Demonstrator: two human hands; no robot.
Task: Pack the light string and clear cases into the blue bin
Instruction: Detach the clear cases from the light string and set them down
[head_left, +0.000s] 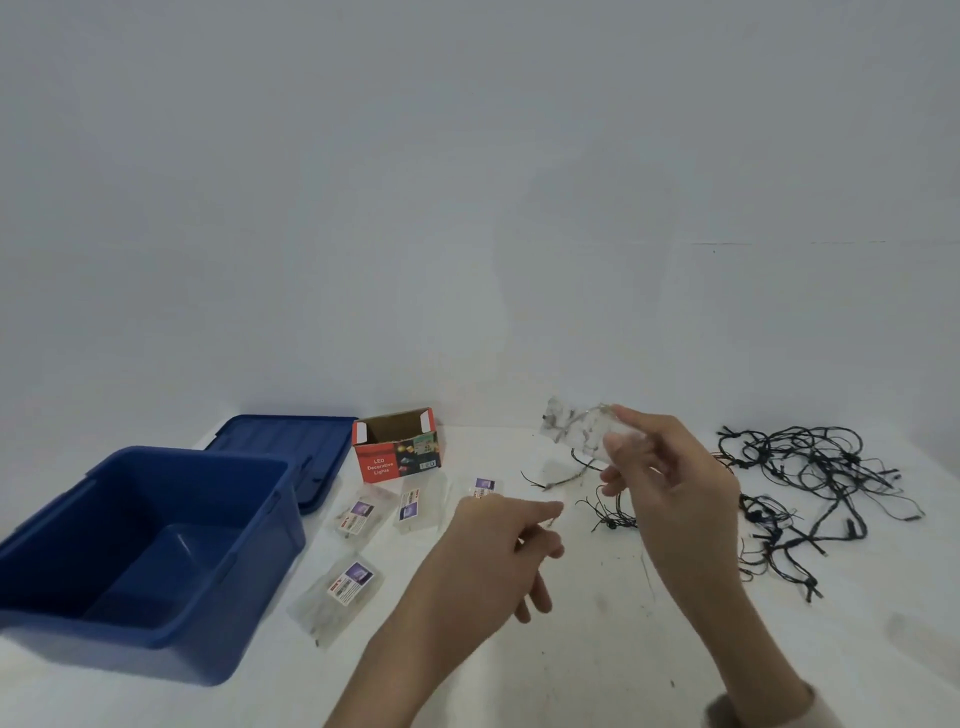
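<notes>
risk right here: the right hand (670, 483) pinches a clear case (576, 431) by its edge, up off the table (571, 649), and thin wire trails just below it. a snag on the light string (810, 483), that loose black tangle off to the right, could drag wire along or tug the case free. the left hand (498, 545) hovers lower, forefinger out; can't tell if it holds anything. the case looks thin, crinkly, see-through. four more cases (418, 501) lie flat beside the blue bin (280, 499), which looks empty.
</notes>
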